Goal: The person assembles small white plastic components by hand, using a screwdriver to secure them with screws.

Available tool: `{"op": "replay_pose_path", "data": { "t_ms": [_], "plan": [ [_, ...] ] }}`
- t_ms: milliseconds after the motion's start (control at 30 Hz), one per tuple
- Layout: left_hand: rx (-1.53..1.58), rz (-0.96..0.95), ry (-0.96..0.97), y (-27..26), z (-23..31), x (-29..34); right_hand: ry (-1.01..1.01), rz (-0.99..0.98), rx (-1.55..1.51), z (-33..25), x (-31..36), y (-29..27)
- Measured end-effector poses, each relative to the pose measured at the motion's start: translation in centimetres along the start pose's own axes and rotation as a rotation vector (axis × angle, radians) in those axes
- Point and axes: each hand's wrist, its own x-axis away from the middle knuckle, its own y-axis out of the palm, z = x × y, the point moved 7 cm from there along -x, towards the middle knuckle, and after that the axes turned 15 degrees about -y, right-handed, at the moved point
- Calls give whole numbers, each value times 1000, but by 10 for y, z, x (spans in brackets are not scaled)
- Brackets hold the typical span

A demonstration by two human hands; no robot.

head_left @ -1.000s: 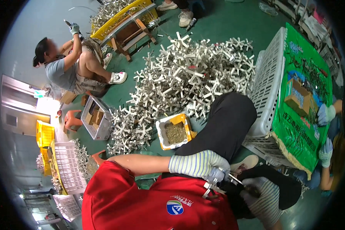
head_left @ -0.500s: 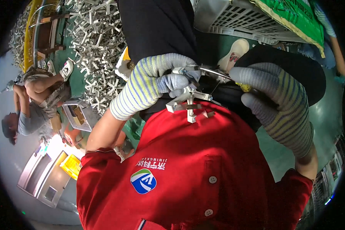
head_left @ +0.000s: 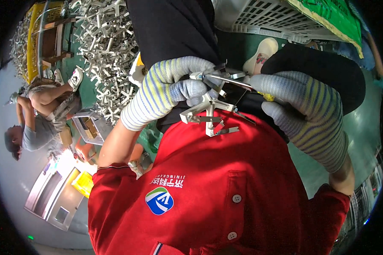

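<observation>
My left hand [head_left: 164,91], in a grey glove with yellow and blue stripes, is closed around a whitish, branched metal casting [head_left: 209,111] above my lap. Several arms of the casting stick out below the fingers. My right hand [head_left: 308,104], gloved the same way, is closed on a slim metal-shafted tool [head_left: 230,80] with a yellow handle. Its shaft points left and lies across the upper part of the casting near my left fingertips. The glove hides most of the handle, and whether the tip touches the casting I cannot tell.
A large heap of similar castings [head_left: 108,55] covers the floor at the upper left. A white slotted crate [head_left: 264,17] and a green sack [head_left: 334,19] stand at the upper right. Farther left sits another person [head_left: 38,127] near a grey box [head_left: 89,127].
My right hand and the tool have shifted left, so the shaft reaches farther over the casting. The casting has turned slightly in my left hand.
</observation>
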Motion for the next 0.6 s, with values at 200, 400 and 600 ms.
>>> {"op": "replay_pose_path", "data": {
  "t_ms": [200,400,600],
  "plan": [
    [67,16,-59,-2,-1,-2,-103,4,144,-10,-4,-3],
    [91,-9,-94,-2,2,-3,-71,-56,205,-11,-3,0],
    [119,-30,-126,-1,1,-2,-114,-143,333,-12,0,8]
  ]
}}
